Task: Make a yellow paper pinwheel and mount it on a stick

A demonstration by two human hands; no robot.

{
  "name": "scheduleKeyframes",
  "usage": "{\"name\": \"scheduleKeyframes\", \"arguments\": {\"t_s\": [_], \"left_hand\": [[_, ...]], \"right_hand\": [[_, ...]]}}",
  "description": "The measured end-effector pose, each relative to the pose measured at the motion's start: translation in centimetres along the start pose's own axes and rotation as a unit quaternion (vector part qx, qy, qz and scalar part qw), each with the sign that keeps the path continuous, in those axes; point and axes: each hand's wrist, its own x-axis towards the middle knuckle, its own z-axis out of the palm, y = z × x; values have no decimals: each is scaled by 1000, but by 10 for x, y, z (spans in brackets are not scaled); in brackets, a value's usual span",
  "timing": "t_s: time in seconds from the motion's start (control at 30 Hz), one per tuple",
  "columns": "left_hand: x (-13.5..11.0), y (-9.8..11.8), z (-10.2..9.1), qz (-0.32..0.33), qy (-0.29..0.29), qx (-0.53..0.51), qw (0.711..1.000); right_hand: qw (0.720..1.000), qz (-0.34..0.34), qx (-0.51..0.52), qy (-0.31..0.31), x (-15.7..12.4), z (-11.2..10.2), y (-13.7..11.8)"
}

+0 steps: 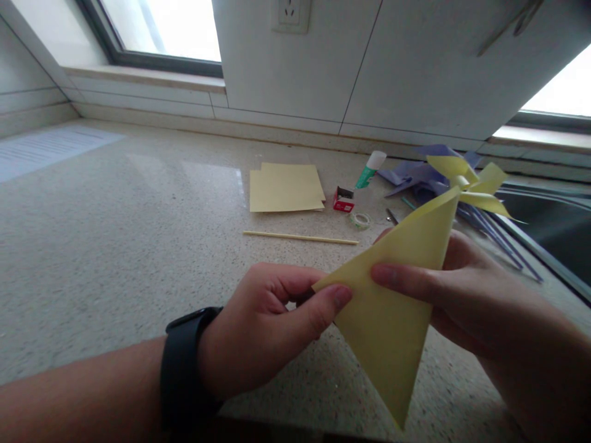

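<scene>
Between my two hands is a sheet of yellow paper, folded into a triangle and held up above the counter. My left hand pinches its left corner, thumb in front and fingers behind. With the thumb on the front face, my right hand grips the upper right part; most of its fingers are hidden behind the paper. Just past the paper's top tip shows a yellow pinwheel. A thin yellow stick lies on the counter beyond my left hand.
Yellow paper squares lie stacked at the back. Near them are a small red box, a glue stick and a tape roll. Purple pinwheels lie by the sink. A printed sheet is far left.
</scene>
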Motion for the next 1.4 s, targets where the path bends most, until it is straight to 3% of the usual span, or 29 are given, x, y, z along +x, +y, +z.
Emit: {"name": "scheduleKeyframes", "arguments": {"t_s": [0.37,0.57,0.67,0.77,0.97,1.4], "left_hand": [[-1,-4,-1,-22,20,54,998],[0,-6,-1,-27,63,89,994],[2,-8,-1,-28,84,103,991],[3,-11,-1,-36,99,115,988],[1,-12,-2,-33,100,142,984],[-3,-9,1,1,105,228,968]], "right_hand": [[1000,6,-16,9,0,-1,2],[999,-29,32,16,5,2,-7],[995,-66,45,56,8,-2,-11],[989,-110,40,91,11,-6,-11],[980,-164,14,107,11,-8,-10],[966,-193,56,161,6,-4,-21]]}}
